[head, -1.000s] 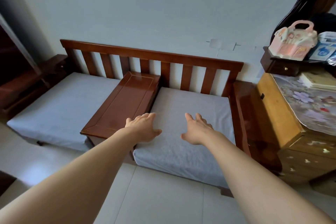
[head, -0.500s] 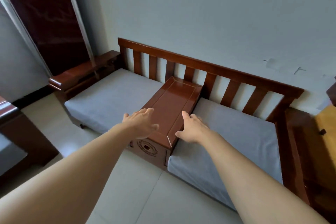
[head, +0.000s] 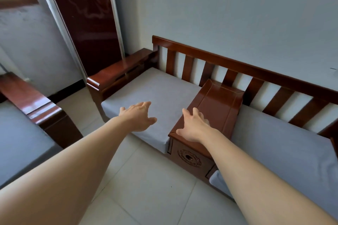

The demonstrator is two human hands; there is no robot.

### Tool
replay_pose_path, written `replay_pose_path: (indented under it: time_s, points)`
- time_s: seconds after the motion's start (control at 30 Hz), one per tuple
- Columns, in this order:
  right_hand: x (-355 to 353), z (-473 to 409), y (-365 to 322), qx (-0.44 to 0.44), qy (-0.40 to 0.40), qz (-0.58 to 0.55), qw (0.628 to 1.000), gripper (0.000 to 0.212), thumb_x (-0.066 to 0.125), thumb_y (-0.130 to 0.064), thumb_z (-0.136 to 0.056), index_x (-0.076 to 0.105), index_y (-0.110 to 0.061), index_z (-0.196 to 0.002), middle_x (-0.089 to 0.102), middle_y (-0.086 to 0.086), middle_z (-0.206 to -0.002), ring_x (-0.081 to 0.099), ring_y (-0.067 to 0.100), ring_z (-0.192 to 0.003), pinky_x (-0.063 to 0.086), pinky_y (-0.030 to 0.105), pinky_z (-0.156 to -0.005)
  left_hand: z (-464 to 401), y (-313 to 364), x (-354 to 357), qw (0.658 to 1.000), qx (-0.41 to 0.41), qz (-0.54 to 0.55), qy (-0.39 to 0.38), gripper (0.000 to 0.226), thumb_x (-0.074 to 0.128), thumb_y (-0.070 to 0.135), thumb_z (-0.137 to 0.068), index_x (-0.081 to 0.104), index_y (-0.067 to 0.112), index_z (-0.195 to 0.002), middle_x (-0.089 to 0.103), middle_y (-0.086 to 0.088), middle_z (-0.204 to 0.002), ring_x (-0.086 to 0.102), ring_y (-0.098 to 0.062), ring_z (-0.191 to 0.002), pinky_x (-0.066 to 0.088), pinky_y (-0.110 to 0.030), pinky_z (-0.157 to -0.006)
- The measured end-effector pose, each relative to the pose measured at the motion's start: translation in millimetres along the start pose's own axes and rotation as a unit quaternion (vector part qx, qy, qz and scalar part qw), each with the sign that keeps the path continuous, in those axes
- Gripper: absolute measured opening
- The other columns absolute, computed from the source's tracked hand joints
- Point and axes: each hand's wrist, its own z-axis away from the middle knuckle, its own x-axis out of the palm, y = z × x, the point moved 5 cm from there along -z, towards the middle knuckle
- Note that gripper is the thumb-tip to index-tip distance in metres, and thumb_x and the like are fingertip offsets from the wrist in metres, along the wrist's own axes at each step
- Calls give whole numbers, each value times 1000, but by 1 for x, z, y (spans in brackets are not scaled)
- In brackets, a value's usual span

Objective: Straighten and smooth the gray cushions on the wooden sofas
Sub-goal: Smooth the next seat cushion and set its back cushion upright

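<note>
While both arms reach forward, neither hand has hold of anything: the left hand (head: 137, 117) hangs with fingers spread and relaxed over the front part of the left gray cushion (head: 155, 97), and the right hand (head: 193, 126) is likewise loose and open above the front end of the glossy wooden console (head: 215, 109) that divides the seats. Whether either palm actually touches what lies under it is hard to say from this angle. That left cushion fills the seat between the wooden armrest (head: 117, 75) and the console, and it lies flat, with only faint creasing. Beyond the console a second gray cushion (head: 274, 144) covers the right-hand seat, its front corner sagging slightly over the edge. Behind both runs the slatted backrest (head: 237, 67), and at the far left another sofa (head: 23, 129) with its own gray pad stands across the tiled floor (head: 146, 188). The cushions look like soft, fairly light foam slabs under a matte cloth cover that should not slip; flat palms sweeping outward would likely smooth them, and gripping the front edge or corners would serve for squaring them.
</note>
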Motion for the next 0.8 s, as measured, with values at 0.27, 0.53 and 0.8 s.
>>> replay_pose_path:
  time_s: [0.27, 0.53, 0.8]
  points:
    - [-16, -121, -69, -23, 2, -1, 1000, 78, 54, -40, -93, 6, -18, -151, 0, 19, -155, 9, 37, -142, 22, 45, -111, -93, -68, -25, 1000, -5, -16, 9, 69, 44, 50, -96, 13, 22, -151, 24, 1, -157, 27, -23, -141, 21, -49, -109]
    - [-35, -210, -135, -40, 6, -8, 999, 78, 54, -39, -94, 6, -18, -152, 1, 17, -156, 11, 37, -141, 23, 44, -110, -164, -138, -52, 1000, -20, -17, 0, 69, 45, 49, -96, 14, 21, -151, 24, 2, -156, 27, -22, -141, 22, -49, -111]
    - [-35, -291, -200, 10, 14, -20, 1000, 77, 53, -38, -94, 6, -18, -152, 0, 19, -156, 9, 36, -143, 22, 43, -111, -250, -214, -69, 999, 36, -19, -19, 69, 45, 49, -96, 15, 20, -151, 25, 3, -155, 28, -22, -140, 23, -47, -109]
